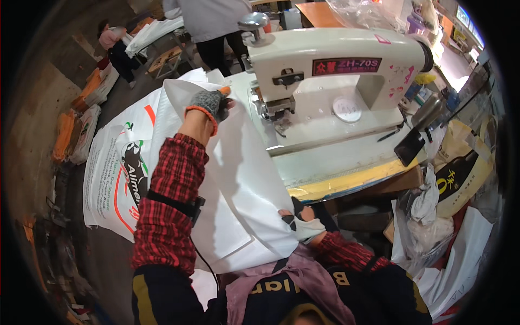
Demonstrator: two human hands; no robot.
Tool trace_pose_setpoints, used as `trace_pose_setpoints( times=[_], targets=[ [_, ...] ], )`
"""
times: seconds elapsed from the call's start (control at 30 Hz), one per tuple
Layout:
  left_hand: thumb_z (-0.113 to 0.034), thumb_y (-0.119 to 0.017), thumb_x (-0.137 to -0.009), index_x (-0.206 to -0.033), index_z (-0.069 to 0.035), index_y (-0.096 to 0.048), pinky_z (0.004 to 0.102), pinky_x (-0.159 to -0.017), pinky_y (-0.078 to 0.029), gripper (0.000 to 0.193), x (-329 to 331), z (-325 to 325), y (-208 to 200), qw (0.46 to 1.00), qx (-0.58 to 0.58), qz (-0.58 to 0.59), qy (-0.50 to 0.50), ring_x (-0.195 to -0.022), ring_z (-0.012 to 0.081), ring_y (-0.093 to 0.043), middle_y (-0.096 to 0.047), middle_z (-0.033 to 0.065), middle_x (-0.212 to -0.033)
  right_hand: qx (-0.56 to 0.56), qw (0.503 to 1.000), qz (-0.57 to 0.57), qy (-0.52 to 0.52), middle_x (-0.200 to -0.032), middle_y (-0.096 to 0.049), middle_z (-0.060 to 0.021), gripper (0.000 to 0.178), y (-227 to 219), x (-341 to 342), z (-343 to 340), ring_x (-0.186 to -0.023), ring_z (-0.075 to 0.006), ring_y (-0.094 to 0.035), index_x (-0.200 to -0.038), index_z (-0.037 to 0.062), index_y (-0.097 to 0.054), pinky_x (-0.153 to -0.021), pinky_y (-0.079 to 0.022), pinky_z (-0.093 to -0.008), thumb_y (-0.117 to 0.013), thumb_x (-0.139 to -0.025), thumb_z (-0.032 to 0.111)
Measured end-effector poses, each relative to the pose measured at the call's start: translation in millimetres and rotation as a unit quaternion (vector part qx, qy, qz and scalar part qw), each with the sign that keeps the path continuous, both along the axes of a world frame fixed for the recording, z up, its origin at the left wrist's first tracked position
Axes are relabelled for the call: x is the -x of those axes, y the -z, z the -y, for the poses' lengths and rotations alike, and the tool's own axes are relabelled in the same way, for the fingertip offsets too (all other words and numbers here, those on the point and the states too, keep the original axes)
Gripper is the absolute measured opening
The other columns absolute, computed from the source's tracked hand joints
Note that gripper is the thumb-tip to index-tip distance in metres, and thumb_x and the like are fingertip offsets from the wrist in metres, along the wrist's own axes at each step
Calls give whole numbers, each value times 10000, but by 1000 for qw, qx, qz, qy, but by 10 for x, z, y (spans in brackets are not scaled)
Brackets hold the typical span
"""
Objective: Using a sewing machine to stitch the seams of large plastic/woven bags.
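Note:
A large white woven sack spreads across my lap and up to the sewing machine's bed. My left hand, in a grey fingerless glove with an orange cuff, is closed on the sack's far part, just left of the needle and presser foot. Close to my body, my right hand in a pale glove grips the sack's right edge. Printed sacks with red, green and black markings hang beside it on the left. The white sewing machine stands ahead to the right.
A yellow-edged table carries the machine. A dark flat object sits at its right end. Bags and plastic crowd the lower right. A co-worker stands behind the machine; another person is farther back left. Stacked sacks line the left wall.

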State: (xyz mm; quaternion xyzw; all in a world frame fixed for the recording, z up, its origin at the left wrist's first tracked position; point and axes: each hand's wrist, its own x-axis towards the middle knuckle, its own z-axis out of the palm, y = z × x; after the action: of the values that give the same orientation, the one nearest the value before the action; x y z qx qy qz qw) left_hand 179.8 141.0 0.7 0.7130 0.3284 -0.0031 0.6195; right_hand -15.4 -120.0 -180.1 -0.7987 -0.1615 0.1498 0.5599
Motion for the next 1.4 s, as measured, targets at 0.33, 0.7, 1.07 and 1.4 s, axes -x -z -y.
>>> trace_pose_setpoints(
  times=[0.33, 0.7, 1.07, 1.4],
  targets=[
    [-295, -682, -694, -748, -34, -629, 381, -650, -473, 272, 2, 388, 967, 764, -609, 167, 133, -745, 300, -612, -626, 154, -795, -84, 996, 39, -7, -1169, -539, -168, 547, -50, 379, 485, -935, -262, -584, -1321, 26, -350, -772, -450, -299, -525, -811, 119],
    [-324, -586, -740, -893, -87, -653, 362, -809, -451, 291, -702, 67, 1636, 616, -602, -233, 453, -903, 287, -598, -642, 136, -934, 245, 958, -88, -123, -1067, -578, -173, 478, -269, -167, 337, -918, -301, -593, -1252, 163, -458, -731, -475, -325, -430, -832, 389],
    [-470, -533, -797, -1088, 11, -550, 363, -865, -425, 563, 667, -254, -219, 570, -430, -297, 634, -1002, 303, -548, -587, 211, -1039, 270, 948, 51, -162, -980, -588, -230, 429, -852, -1227, -272, -849, -372, -591, -1152, 133, -506, -730, -460, -442, -448, -789, 353],
    [-153, -659, -626, -845, -41, -670, 388, -689, -505, 246, 2176, 1196, 2, 352, -405, -155, 829, -815, 312, -634, -644, 171, -866, 316, 936, -78, -133, -944, -602, -235, 343, -687, -377, -131, -838, -392, -591, -1132, 113, -513, -743, -464, -428, -421, -830, 247]
  ],
)
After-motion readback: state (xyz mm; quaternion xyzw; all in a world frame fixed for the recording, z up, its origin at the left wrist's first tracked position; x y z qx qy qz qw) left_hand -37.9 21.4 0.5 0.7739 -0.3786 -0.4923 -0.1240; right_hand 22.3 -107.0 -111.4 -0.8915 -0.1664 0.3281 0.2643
